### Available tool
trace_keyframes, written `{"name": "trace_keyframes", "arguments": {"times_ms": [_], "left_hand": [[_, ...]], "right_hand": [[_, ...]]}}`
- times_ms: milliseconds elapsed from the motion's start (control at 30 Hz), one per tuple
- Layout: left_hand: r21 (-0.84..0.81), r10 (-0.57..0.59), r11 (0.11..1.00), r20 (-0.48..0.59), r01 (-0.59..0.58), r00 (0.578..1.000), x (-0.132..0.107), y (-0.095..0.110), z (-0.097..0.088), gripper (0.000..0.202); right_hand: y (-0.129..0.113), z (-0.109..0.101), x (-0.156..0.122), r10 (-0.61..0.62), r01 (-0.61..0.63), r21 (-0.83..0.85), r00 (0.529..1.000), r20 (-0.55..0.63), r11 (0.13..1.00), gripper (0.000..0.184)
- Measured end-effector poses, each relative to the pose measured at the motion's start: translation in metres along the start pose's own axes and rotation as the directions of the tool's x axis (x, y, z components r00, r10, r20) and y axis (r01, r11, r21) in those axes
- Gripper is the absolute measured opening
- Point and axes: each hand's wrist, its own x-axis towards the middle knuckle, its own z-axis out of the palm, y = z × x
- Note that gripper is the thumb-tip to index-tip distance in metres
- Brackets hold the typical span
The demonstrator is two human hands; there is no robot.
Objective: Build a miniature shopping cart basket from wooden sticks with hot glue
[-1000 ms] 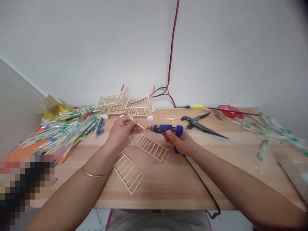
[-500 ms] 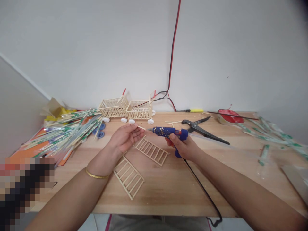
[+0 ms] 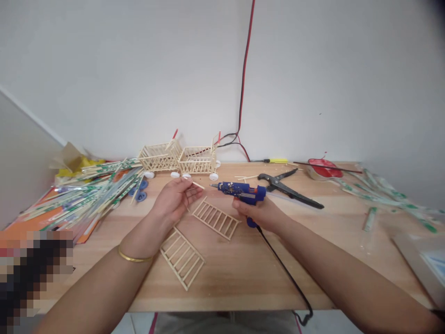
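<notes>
My left hand [image 3: 175, 199] pinches a short wooden stick [image 3: 197, 185] between thumb and fingers, its free end pointing right. My right hand [image 3: 260, 214] is wrapped round the grip of a blue glue gun [image 3: 239, 189], whose nozzle points left and sits a little short of the stick's end. Two flat ladder-like stick frames lie on the wooden table [image 3: 243, 264]: one [image 3: 216, 218] just below the two hands, the other [image 3: 182, 258] nearer me beside my left wrist. The gun's black cord [image 3: 285, 273] trails off the front edge.
Two small stick carts on white wheels [image 3: 179, 160] stand at the back against the wall. A heap of wrapped chopsticks [image 3: 83, 192] covers the left side. Black pliers [image 3: 288, 188], a yellow-handled screwdriver [image 3: 276, 161] and a red-topped lid [image 3: 323, 168] lie at the back right.
My left hand has lowered a little and turned palm-up, the stick still in it. The glue gun stays close to the stick's end. The view shifted slightly.
</notes>
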Motion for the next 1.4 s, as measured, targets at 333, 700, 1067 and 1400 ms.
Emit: {"name": "trace_keyframes", "arguments": {"times_ms": [333,700,1067,1400], "left_hand": [[0.549,0.496,0.629,0.262,-0.550,0.828,-0.023,-0.007,0.015,0.010],[0.218,0.099,-0.318,0.976,-0.923,0.196,-0.057,-0.040,0.024,0.022],[0.210,0.039,-0.490,0.975,-0.846,0.219,-0.060,-0.037,0.029,0.018],[0.243,0.087,-0.463,0.970,-0.853,0.229,-0.053,-0.045,0.025,0.018]], "right_hand": [[-0.017,0.001,0.003,0.156,-0.274,0.721,0.961,0.228,0.636,0.064],[-0.017,0.007,0.000,0.174,-0.336,0.749,0.941,0.289,0.571,0.073],[-0.018,0.008,-0.001,0.173,-0.315,0.744,0.949,0.265,0.589,0.074],[-0.014,0.006,0.001,0.180,-0.308,0.738,0.951,0.251,0.601,0.073]]}}
